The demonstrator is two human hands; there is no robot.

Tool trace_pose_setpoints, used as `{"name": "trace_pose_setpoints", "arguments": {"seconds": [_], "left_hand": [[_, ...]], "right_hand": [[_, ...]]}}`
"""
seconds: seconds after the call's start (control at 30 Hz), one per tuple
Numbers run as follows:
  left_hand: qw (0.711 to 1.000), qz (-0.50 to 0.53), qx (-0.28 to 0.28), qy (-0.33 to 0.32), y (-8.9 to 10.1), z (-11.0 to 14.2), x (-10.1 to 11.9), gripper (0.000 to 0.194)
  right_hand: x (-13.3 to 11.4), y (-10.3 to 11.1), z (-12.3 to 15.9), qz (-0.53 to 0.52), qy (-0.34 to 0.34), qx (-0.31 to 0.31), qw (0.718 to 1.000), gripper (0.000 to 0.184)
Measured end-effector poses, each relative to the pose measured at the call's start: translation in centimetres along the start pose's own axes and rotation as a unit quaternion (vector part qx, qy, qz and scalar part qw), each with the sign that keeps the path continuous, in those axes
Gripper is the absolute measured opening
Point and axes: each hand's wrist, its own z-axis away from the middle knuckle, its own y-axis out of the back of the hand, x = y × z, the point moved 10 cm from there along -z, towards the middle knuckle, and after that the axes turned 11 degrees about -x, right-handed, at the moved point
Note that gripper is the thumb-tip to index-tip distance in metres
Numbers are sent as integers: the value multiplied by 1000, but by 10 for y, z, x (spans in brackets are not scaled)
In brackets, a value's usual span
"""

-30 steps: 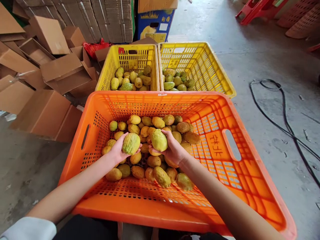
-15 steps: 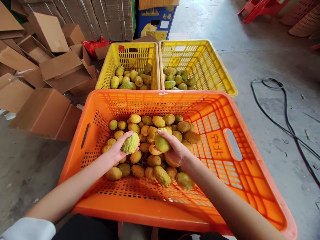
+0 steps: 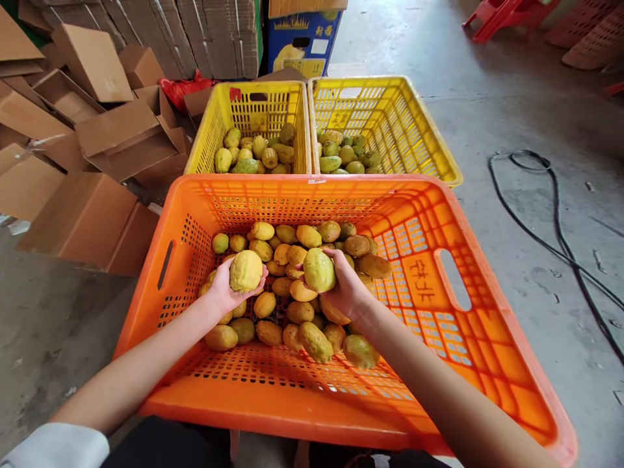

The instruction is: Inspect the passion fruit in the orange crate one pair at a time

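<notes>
My left hand (image 3: 228, 286) is closed around a bumpy yellow oval fruit (image 3: 246, 271), its palm turned up. Opposite it, my right hand (image 3: 347, 286) grips a smoother yellow-green fruit (image 3: 319, 270), with the thumb along its upper right side. Both hands are above a large orange crate (image 3: 277, 406). Beneath them lie many yellow, brownish and greenish oval fruits (image 3: 316, 342), several with dark spots. The fingers under each held fruit are partly hidden.
Two yellow crates (image 3: 307, 130) holding similar fruit stand behind the orange one. Cardboard boxes (image 3: 82, 221) are heaped at left, with a blue carton (image 3: 302, 42) at the back. A black hose or cable (image 3: 558, 195) lies on the floor at right, below a red stool (image 3: 502, 16).
The fruit in my left hand has turned and shows a yellower side. My right thumb has shifted rightward off the top of its fruit, which shows more of its surface.
</notes>
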Motion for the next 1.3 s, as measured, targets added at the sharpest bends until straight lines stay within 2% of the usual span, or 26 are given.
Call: {"name": "trace_pose_setpoints", "arguments": {"seconds": [0.13, 0.27, 0.37, 0.5, 0.63, 0.8, 1.1, 1.2, 1.3], "left_hand": [[1000, -8, -4, -2, -1, 1, 2, 38], [998, -54, -18, 26, -3, 2, -3, 43], [994, -109, -14, 15, -1, 1, -2, 28], [987, -156, -12, -15, -3, 1, 2, 14], [984, -168, 31, -48, -2, 6, 9, 8], [984, -152, 87, -38, 6, 10, 9, 20], [985, -167, 33, 0, 6, -2, 3, 29], [984, -174, 38, 7, 8, -1, 0, 30], [974, -218, 52, -24, 8, 3, 7, 24]], "right_hand": [[4, -3, 2, 0, -10, -12, 1000, 21], [10, -11, 4, -11, -39, -43, 998, 21], [7, -15, 5, 14, -21, -70, 997, 16], [4, -17, 4, 46, 5, -97, 994, 21], [7, -4, 2, 18, -19, -47, 999, 10], [7, -1, 3, 11, -32, -22, 999, 19], [11, -3, 3, 0, -53, 1, 999, 22], [12, -1, 4, -13, -63, 12, 998, 17], [13, -2, 4, -7, -65, 0, 998, 15]]}}
